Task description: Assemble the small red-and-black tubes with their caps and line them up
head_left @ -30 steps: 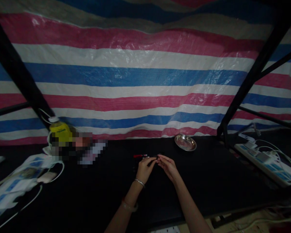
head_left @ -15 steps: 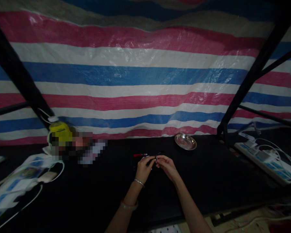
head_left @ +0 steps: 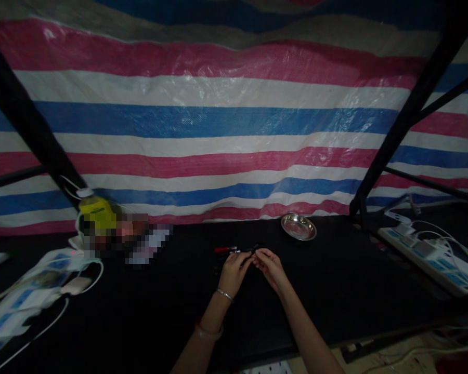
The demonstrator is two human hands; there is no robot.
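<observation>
Over the black tabletop (head_left: pixel 171 311), my left hand (head_left: pixel 236 269) and my right hand (head_left: pixel 269 266) meet with their fingertips almost touching. Both are closed in a pinch. Something small and dark shows between them, too dim to name. Just beyond my left hand lies a red-handled tool (head_left: pixel 224 250) with a metallic end, and other small dark and shiny pieces are partly covered by the fingers. A shallow round metal dish (head_left: pixel 298 227) sits beyond my right hand, apart from it.
A yellow bottle (head_left: pixel 99 210) with a white cap stands at the left. Power strips with white cables lie at the left (head_left: pixel 23 298) and right (head_left: pixel 432 254). Striped plastic sheeting (head_left: pixel 234 122) hangs behind, between black metal posts (head_left: pixel 398 140).
My fingers have shifted slightly around the small dark thing, the right hand a little to the right. The dish and the red-handled tool stay where they were.
</observation>
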